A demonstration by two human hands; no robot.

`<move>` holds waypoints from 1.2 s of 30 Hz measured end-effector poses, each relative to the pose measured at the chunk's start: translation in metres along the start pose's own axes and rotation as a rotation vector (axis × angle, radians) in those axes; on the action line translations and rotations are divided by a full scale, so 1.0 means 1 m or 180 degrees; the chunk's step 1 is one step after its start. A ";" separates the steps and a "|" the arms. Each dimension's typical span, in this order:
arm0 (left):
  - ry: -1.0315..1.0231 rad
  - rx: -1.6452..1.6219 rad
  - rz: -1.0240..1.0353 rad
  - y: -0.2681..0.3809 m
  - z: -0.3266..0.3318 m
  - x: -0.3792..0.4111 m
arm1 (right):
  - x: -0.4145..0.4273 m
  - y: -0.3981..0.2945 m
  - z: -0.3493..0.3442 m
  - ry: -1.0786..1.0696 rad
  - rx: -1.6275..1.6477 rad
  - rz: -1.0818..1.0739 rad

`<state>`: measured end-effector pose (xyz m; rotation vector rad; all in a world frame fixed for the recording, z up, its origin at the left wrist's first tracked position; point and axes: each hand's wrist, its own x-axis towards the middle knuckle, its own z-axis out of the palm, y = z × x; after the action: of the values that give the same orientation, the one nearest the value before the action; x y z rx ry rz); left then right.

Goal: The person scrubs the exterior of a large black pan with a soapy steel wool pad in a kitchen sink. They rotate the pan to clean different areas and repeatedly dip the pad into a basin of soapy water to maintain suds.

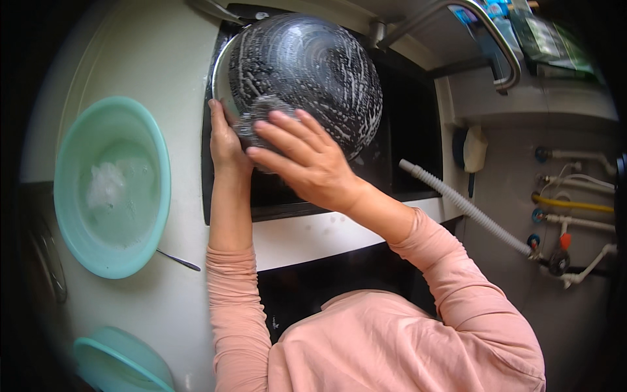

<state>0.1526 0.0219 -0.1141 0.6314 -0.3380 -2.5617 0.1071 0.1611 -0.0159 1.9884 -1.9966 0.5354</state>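
A large round metal pan or wok [313, 73] is tilted over the black sink, its dark underside turned up and streaked with suds. My left hand [228, 142] grips its near left rim, thumb up along the edge. My right hand [306, 159] presses a steel wool scourer [262, 115] against the lower left of the pan's outside; its fingers are spread over the scourer and slightly blurred. The pan's inside is hidden, as are most of my left fingers.
A green plastic basin [164, 196] of soapy water stands left on the white counter, a metal utensil handle [181, 260] beside it. Another green basin [122, 360] is at lower left. A curved faucet [504, 49] overhangs the upper right. A grey corrugated hose [465, 206] and pipes are at right.
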 end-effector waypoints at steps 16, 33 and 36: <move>0.0512 0.1978 -0.0265 0.021 0.019 -0.020 | -0.081 0.034 -0.038 0.0882 0.0429 0.2573; 0.1069 0.3523 -0.1438 0.016 0.092 -0.058 | -0.071 0.024 -0.045 0.0005 0.0283 0.1354; 0.1142 0.3577 -0.1462 0.021 0.083 -0.053 | -0.049 0.027 -0.038 -0.0340 -0.0171 0.0906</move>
<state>0.1609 0.0406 -0.0153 1.6708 -1.6937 -2.3721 0.0784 0.2211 -0.0058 1.7451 -2.3518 0.4373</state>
